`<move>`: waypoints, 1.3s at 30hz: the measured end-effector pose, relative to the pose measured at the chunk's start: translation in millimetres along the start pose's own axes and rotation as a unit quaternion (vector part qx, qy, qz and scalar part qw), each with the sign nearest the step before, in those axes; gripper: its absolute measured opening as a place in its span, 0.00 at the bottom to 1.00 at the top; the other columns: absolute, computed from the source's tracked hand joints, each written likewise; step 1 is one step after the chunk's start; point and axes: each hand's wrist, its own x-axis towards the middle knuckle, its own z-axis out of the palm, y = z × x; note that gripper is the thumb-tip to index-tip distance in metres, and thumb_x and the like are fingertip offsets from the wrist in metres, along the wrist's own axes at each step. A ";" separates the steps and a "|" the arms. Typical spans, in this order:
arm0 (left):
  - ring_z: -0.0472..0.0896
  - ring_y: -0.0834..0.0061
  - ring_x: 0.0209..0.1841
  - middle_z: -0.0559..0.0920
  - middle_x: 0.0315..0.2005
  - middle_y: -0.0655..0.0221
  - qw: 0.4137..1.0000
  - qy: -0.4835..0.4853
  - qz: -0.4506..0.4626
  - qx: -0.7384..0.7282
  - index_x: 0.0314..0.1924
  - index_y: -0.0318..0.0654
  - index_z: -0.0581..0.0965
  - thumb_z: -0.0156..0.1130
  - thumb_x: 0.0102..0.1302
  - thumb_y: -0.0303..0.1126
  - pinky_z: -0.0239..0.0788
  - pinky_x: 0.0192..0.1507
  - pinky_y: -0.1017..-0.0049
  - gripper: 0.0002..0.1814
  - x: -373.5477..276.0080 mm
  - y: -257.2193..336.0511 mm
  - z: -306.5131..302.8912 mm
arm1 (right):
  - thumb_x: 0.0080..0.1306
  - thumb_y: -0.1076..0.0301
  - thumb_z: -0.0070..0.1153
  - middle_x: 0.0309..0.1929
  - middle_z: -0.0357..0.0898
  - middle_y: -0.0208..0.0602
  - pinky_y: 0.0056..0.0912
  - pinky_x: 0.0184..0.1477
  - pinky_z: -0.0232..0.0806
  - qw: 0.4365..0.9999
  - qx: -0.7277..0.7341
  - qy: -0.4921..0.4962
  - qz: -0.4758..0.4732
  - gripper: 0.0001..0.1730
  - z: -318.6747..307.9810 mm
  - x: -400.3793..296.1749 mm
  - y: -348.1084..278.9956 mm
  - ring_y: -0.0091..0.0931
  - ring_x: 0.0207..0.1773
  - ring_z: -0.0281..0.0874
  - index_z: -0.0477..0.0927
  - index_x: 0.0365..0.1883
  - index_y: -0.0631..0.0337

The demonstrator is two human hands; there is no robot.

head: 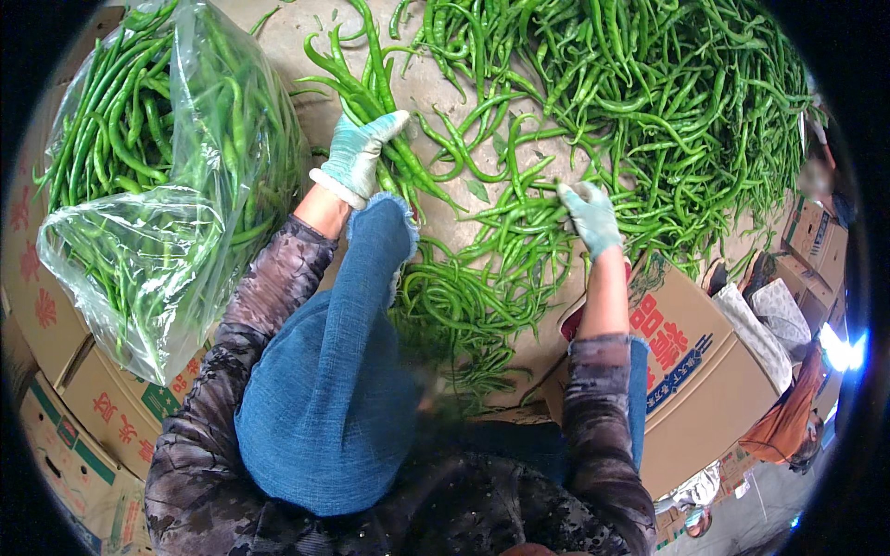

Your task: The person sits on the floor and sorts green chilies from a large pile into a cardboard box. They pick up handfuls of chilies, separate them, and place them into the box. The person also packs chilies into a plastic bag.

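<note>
My left hand (357, 158), in a pale green and white work glove, grips a bunch of long green chili peppers (363, 99). Their curved ends stick out above and below the fist. My right hand (592, 215), gloved alike, reaches down to loose green peppers (511, 226) on the floor in front of me. Its fingertips touch the peppers there, but whether they pinch any is hidden. Beside my left arm stands a clear plastic bag (198, 87) filled with the same peppers, many lying lengthwise.
A large heap of green peppers (667, 118) spreads across the upper right. Printed cardboard boxes (702, 396) stand at my right, and more cardboard (83, 445) lies at lower left. My denim-covered knee (334, 389) rises between my arms. Other people, one in orange (786, 417), are at far right.
</note>
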 end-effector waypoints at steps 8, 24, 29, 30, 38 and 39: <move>0.80 0.76 0.27 0.82 0.27 0.69 1.000 -0.013 -0.013 0.016 0.36 0.39 0.77 0.66 0.61 0.31 0.73 0.31 0.76 0.07 -2.3 8.7 13.6 | 0.66 0.69 0.56 0.46 0.80 0.49 0.29 0.44 0.74 0.944 0.315 0.005 -0.099 0.27 -4.6 -63.4 -42.5 0.28 0.43 0.81 0.64 0.61 0.65; 0.78 0.77 0.24 0.81 0.24 0.70 0.999 -0.019 0.009 0.026 0.34 0.39 0.78 0.66 0.61 0.32 0.71 0.28 0.77 0.07 -1.7 5.9 12.9 | 0.64 0.64 0.63 0.32 0.81 0.28 0.16 0.23 0.63 0.921 0.353 0.116 -0.117 0.11 -38.8 -7.1 -42.0 0.15 0.24 0.71 0.79 0.39 0.60; 0.78 0.77 0.24 0.81 0.25 0.70 0.999 -0.014 0.012 0.031 0.34 0.39 0.78 0.66 0.61 0.33 0.71 0.28 0.77 0.07 4.4 3.1 7.8 | 0.55 0.65 0.63 0.50 0.80 0.47 0.38 0.55 0.68 0.968 -0.127 0.098 -0.195 0.23 -26.4 42.3 22.3 0.38 0.51 0.79 0.78 0.49 0.64; 0.78 0.77 0.24 0.81 0.25 0.70 0.999 -0.006 0.009 0.033 0.34 0.39 0.78 0.66 0.61 0.33 0.71 0.28 0.77 0.07 3.0 1.5 4.5 | 0.55 0.63 0.64 0.51 0.80 0.47 0.39 0.55 0.68 0.963 -0.186 0.068 -0.182 0.24 -15.7 44.8 13.6 0.40 0.52 0.78 0.79 0.50 0.61; 0.79 0.77 0.26 0.82 0.26 0.70 1.000 0.003 -0.015 0.021 0.34 0.39 0.78 0.68 0.60 0.33 0.72 0.32 0.76 0.08 -1.4 4.8 11.6 | 0.54 0.58 0.65 0.47 0.78 0.49 0.46 0.54 0.68 0.868 -0.439 -0.013 -0.231 0.23 13.9 62.1 -24.1 0.44 0.52 0.75 0.78 0.45 0.58; 0.79 0.77 0.26 0.82 0.26 0.70 1.000 0.003 -0.013 0.016 0.34 0.38 0.78 0.67 0.60 0.33 0.72 0.31 0.76 0.08 -0.3 5.5 13.3 | 0.56 0.60 0.64 0.47 0.79 0.49 0.45 0.55 0.68 0.898 -0.361 0.003 -0.253 0.23 3.7 64.4 -14.9 0.44 0.51 0.76 0.77 0.47 0.62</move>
